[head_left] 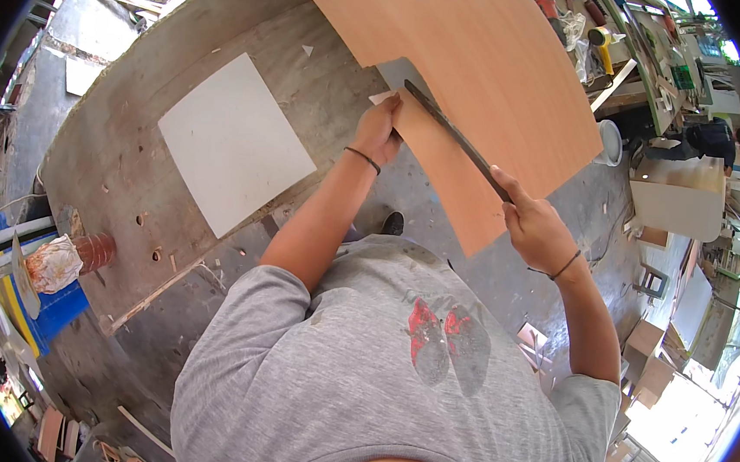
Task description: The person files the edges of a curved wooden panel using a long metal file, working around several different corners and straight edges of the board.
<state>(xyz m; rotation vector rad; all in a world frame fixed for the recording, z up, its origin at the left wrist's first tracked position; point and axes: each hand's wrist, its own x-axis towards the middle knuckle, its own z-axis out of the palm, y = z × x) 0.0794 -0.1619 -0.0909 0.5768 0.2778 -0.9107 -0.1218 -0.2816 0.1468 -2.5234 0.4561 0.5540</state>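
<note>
My right hand [537,227] grips the near end of a long, dark, flat file [456,132]. The tool slants away to the left along the edge of a wood-coloured strip of sheet [444,169]. The strip's far left corner is pinched in my left hand [379,134], thumb on top. Beyond the file spreads a large wood-coloured sheet [496,59] with a notch at its near left edge. Whether strip and large sheet are joined under the file, I cannot tell. Left of my left hand, a white square panel [237,147] lies on the worktable.
The worn worktable [123,168] has a triangular offcut [307,51] on it. A white bucket [608,143] stands past the large sheet's right end. Tools and a yellow heat gun [605,39] lie at the far right. Another person [707,140] is at the right.
</note>
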